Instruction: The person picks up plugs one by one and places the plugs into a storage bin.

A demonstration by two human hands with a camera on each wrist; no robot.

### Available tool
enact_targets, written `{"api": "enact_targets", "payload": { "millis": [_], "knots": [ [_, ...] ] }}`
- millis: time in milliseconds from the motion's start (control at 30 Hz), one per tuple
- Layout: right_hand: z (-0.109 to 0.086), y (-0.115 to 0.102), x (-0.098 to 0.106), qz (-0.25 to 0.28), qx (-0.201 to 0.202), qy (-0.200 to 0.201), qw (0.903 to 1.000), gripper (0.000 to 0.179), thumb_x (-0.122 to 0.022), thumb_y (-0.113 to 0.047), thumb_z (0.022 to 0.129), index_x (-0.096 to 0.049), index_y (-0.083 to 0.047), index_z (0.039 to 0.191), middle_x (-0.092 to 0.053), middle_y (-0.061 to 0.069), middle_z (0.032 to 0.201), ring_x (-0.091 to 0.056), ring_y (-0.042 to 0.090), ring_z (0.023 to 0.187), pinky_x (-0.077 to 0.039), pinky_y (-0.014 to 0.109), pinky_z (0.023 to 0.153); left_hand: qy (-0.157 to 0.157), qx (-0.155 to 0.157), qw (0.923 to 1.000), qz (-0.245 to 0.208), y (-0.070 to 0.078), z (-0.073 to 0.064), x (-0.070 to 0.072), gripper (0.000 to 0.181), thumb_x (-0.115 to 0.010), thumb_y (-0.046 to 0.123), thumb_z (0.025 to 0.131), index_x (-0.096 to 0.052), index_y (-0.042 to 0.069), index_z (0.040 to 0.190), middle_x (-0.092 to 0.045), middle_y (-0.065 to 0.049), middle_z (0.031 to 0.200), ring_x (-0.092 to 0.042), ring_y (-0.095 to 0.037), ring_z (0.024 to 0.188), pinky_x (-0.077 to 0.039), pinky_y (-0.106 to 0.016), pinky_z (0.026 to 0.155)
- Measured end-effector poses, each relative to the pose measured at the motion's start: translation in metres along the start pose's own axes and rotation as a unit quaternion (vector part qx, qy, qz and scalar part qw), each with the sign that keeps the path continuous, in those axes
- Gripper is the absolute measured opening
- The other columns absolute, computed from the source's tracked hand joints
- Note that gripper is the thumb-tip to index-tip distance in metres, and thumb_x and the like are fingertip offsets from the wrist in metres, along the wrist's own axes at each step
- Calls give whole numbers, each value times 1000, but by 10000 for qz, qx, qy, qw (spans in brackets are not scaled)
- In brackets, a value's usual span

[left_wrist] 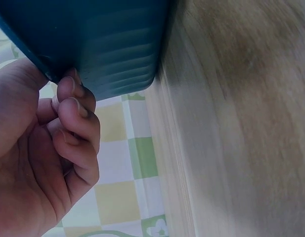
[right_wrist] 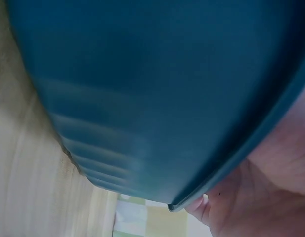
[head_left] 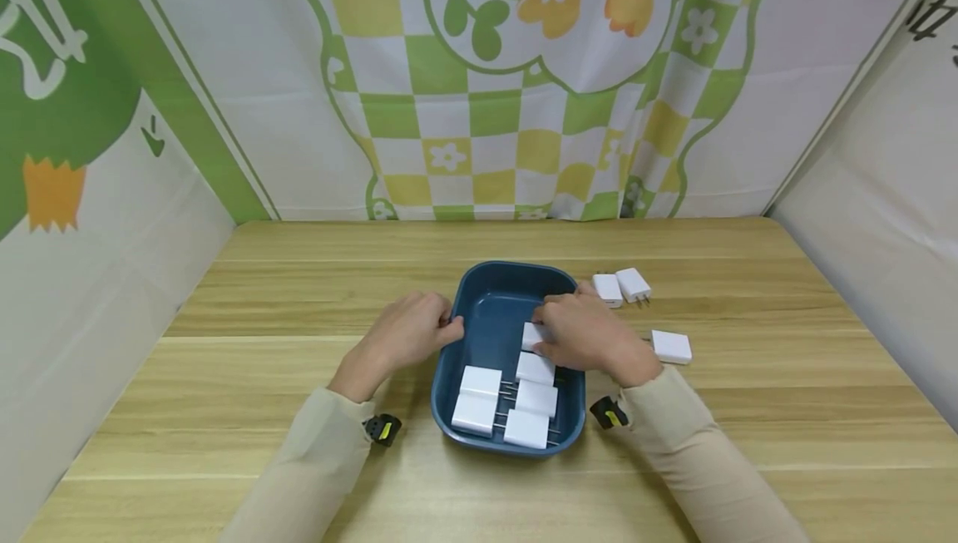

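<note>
Charger [head_left: 534,336] partly behind right hand [head_left: 585,332] — 3 others [head_left: 671,347] outside bin [head_left: 486,333]

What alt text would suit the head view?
A right hand holds a white, boxy plastic charger inside a blue, rounded rectangular tray with five others; the left hand pinches the tray's edge. Three more chargers lie on a pale wood-grained table.

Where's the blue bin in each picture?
Head: the blue bin is just below centre.
Left wrist: upper left, cut off by the top edge.
Right wrist: it fills most of the picture.
Shared landmark: the checkered curtain, seen behind it in all three.
</note>
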State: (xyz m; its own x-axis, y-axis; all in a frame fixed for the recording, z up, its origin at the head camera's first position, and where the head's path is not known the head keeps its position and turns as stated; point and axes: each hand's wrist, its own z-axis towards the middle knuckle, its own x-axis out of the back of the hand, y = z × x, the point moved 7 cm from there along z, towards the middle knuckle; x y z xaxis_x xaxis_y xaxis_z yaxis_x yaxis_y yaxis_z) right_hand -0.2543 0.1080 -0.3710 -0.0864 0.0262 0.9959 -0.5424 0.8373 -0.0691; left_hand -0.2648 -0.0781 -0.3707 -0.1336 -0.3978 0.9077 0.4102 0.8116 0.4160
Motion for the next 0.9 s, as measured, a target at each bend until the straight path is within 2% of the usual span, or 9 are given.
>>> {"api": "enact_targets", "payload": {
  "millis": [367,633,900],
  "knots": [
    [0,-2,-3,45,0,-282,9996,36,-72,-27,92,-73,-5,121,-71,8,111,-61,19,93,-35,43,87,41,-3,10000,-13,1,0,0,44,-62,23,96,-43,16,57,-36,7,51,-38,-9,45,-28,-25,48],
    [-1,-2,-3,180,-34,-417,9990,35,-71,-16,89,-72,-4,122,-70,11,121,-62,20,97,-35,42,87,41,-10,10000,-50,1,1,-1,44,-62,22,96,-43,15,57,-36,7,51,-38,-9,45,-28,-25,49],
    [-2,-3,-3,172,21,-439,9989,34,-70,-14,89,-72,-4,122,-69,11,122,-62,20,98,-36,43,89,37,2,10000,-73,1,1,-1,44,-61,22,97,-43,15,57,-36,7,51,-38,-9,45,-28,-25,48]
  ]
}}
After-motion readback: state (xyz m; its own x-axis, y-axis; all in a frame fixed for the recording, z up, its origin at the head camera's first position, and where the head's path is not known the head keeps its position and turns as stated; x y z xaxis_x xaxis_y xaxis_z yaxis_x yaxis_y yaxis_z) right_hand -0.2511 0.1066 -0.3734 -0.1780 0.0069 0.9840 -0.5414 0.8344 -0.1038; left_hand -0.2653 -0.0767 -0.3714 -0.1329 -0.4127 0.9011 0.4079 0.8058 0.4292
